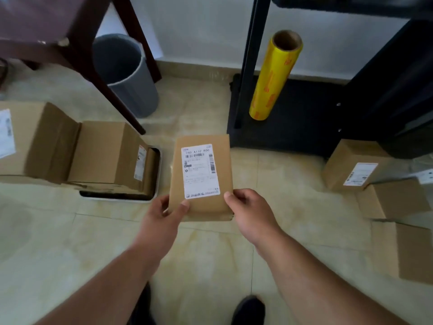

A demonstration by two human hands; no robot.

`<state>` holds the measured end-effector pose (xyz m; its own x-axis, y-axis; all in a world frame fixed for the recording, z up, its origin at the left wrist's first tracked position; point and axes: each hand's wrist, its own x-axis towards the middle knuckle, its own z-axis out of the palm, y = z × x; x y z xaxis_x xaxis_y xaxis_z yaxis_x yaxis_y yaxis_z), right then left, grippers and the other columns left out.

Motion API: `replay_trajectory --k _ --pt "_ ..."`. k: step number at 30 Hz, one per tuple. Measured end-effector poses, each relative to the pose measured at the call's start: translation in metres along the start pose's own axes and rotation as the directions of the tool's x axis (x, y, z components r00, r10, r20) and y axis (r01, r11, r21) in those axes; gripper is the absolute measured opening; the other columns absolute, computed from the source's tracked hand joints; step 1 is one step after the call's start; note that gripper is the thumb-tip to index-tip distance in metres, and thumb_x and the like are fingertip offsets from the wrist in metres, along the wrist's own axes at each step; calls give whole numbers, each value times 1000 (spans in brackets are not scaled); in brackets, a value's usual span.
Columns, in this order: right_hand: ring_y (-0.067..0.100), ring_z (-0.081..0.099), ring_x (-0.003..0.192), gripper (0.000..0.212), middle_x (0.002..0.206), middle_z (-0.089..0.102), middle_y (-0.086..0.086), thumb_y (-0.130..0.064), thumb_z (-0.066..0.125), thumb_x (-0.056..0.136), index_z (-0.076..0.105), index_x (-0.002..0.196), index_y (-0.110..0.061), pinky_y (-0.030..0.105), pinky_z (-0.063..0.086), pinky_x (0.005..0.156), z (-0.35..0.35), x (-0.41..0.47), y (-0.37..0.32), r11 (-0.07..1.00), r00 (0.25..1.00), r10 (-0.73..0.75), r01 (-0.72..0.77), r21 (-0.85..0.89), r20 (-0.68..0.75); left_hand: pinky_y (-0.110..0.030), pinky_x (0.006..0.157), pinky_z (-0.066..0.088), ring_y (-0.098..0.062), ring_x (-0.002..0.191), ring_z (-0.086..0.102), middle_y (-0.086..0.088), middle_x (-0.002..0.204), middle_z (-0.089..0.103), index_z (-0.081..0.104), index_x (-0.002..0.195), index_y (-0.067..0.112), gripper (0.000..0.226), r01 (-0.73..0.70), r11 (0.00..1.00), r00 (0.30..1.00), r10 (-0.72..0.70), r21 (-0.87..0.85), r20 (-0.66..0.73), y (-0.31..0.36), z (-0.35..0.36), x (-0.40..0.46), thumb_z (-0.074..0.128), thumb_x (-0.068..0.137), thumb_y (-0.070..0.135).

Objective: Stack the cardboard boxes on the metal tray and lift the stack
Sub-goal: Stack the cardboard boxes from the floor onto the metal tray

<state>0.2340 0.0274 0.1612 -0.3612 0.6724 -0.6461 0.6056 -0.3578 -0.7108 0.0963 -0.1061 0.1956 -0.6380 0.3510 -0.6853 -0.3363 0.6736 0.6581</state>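
**Flat parcel held over tiled floor beside loaded tray**

A tiled floor (70,242) stretches beneath the scene, with a dark wooden table (58,38) at far left and a black shelf unit (304,113) at far right. At left, a large cardboard box (30,139) and a medium cardboard box (103,151) sit side by side, the medium one resting on the metal tray (157,179), whose rim shows at its near and right edges. A grey bin (126,73) stands behind the table leg. A yellow roll of film (274,78) leans upright on the shelf base. Three more cardboard boxes (351,167) lie at right. In the centre, a flat labelled box (201,174) is held above the floor, just right of the tray: the left hand (164,214) grips its near left corner, thumb on top, and the right hand (250,212) grips its near right corner.
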Motion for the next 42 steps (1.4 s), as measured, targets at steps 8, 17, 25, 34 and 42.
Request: replay_trajectory --k 8,17,25,34,42 --pt "11 71 94 28 100 76 -11 -47 67 93 73 108 -23 35 56 90 65 -4 -26 1000 1000 -15 15 -15 5 -33 85 45 -6 93 60 15 111 69 57 134 27 42 2 997 999 -5 -75 -38 -10 -66 21 68 96 41" --pt "6 70 96 24 105 76 -15 -44 66 95 73 111 -27 29 55 89 125 -12 -88 998 998 -62 61 20 14 -20 75 44 -1 99 61 17 111 68 56 129 36 36 -58 988 997 50 -141 -64 12 -139 40 68 96 42" --pt "8 70 100 26 107 76 -15 -43 66 96 72 115 -27 38 56 98 193 1 -122 998 997 -65 65 10 40 -17 76 42 2 107 63 17 115 71 57 133 39 39 -73 977 994 56 -201 -90 13 -200 81 69 96 41" --pt "10 68 105 25 110 74 -14 -38 62 98 69 119 -27 39 55 99 253 22 -120 997 997 -28 33 -75 69 -23 84 42 2 102 57 18 121 64 42 150 41 52 10 991 997 -20 -134 -74 -11 -230 121 60 101 46" --pt "6 67 109 23 111 71 -18 -34 61 100 65 122 -27 45 53 105 270 25 -123 999 999 -24 25 -36 29 -38 109 43 -14 129 55 23 122 60 50 127 43 46 155 934 984 -177 -321 -39 -30 -232 135 73 88 55"
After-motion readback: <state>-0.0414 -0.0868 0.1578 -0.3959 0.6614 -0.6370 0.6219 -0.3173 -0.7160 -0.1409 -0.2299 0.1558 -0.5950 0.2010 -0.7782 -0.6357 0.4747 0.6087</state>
